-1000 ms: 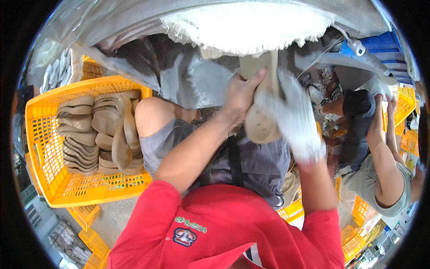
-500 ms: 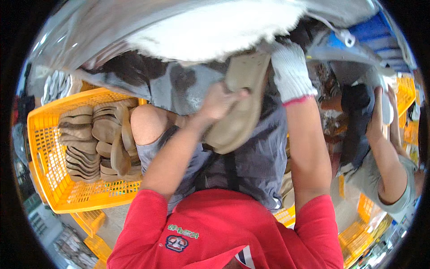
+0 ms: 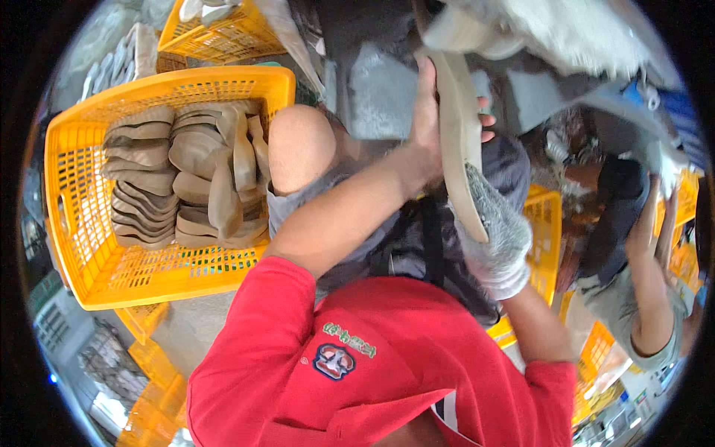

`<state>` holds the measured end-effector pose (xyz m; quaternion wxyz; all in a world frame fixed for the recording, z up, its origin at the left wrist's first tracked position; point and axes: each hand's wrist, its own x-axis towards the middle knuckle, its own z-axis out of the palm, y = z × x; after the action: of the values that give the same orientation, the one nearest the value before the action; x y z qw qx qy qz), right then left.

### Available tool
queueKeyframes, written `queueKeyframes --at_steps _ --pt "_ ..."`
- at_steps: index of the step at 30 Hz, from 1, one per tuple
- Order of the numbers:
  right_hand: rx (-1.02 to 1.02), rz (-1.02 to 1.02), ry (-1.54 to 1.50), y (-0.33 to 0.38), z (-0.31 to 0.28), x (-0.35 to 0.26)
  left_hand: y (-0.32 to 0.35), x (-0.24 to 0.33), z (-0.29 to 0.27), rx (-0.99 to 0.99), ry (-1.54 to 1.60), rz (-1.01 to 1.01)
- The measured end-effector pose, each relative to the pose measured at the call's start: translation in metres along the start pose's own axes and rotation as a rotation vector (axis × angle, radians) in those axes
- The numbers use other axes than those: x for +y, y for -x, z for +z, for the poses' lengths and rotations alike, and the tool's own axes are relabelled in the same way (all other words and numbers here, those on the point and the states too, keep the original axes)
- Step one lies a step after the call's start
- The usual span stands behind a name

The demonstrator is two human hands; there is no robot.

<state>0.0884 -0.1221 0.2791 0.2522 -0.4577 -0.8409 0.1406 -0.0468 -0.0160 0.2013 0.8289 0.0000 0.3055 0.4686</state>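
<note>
While the yellow crate of stacked tan soles sat off to the person's left beside a bare knee, a single long tan sole was held up in the middle of the view, on edge, its long axis running nearly straight up and down with a slight lean. The bare left hand was closed around its upper part from the left, fingertips seen wrapping past the far edge. Lower down, the gloved right hand was closed under the bottom tip, touching it from below and to the right. So the sole was pinned between the two hands, left hand high, right hand low, close to the white fleecy machine part above. Further right, another person's arm was seen among more yellow crates, well apart.
</note>
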Motion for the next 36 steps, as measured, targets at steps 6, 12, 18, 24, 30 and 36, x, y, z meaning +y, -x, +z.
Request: queueKeyframes --at_steps 6,12,18,24,30,36 --pt "0.077 0.406 -0.05 -0.059 0.022 -0.003 -0.031 0.027 0.014 0.253 -0.254 0.267" --pt "0.299 0.282 0.017 -0.069 0.024 0.001 -0.028 0.008 -0.011 -0.02 -0.841 0.797" --pt "-0.021 0.108 0.016 -0.097 0.026 0.029 -0.036 -0.001 -0.023 0.04 -0.299 0.325" --pt "-0.113 0.582 -0.845 -0.063 0.029 -0.002 -0.055 0.018 -0.012 0.051 -0.267 0.132" --pt "-0.306 0.665 -0.551 -0.074 -0.01 -0.032 -0.037 0.014 -0.003 0.146 -0.171 0.099" --pt "0.063 0.608 -0.316 -0.048 0.022 -0.04 -0.037 0.02 -0.007 0.134 -0.292 0.171"
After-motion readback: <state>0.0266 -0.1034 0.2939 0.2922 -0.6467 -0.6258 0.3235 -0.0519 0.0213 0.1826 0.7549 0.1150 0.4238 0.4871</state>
